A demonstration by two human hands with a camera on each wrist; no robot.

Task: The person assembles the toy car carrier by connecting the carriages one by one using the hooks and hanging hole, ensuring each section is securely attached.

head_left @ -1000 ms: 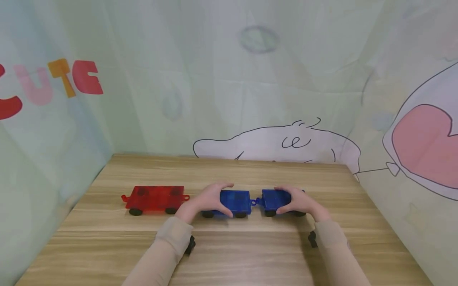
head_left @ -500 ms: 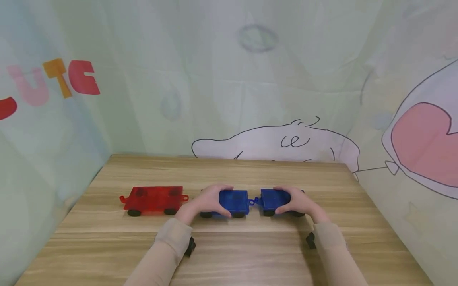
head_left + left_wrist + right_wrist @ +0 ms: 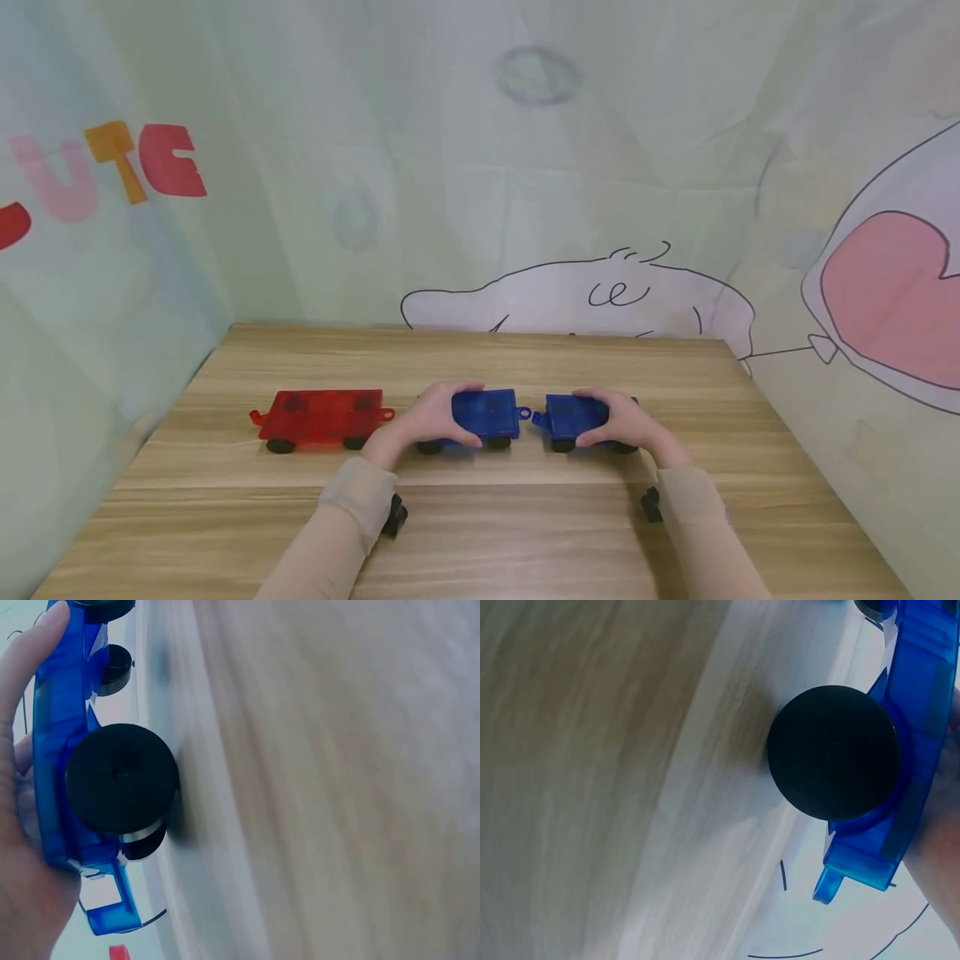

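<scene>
My left hand (image 3: pixel 431 414) grips a translucent blue toy train car (image 3: pixel 487 412) across its body, thumb on the near side and fingers on the far side. The car's right end sits slightly higher than its left. Its ring (image 3: pixel 524 413) points right, close to the hook (image 3: pixel 538 419) of a second blue train car (image 3: pixel 566 415), with a small gap between. My right hand (image 3: pixel 622 417) holds that second car the same way. In the left wrist view, black wheels (image 3: pixel 121 778) and a square blue coupling (image 3: pixel 112 911) show; the right wrist view shows a black wheel (image 3: pixel 834 752) beside the table.
A red toy train car (image 3: pixel 326 417) stands on the wooden table (image 3: pixel 510 533) at the left, its ring near my left wrist. Black wrist cameras (image 3: pixel 395 515) sit under both sleeves. Printed cloth (image 3: pixel 315 208) hangs behind the table and along both sides.
The left blue car has moved slightly left and up in my left hand. Its ring, which overlapped the other car's hook, now stands apart from it. My right hand has barely moved.
</scene>
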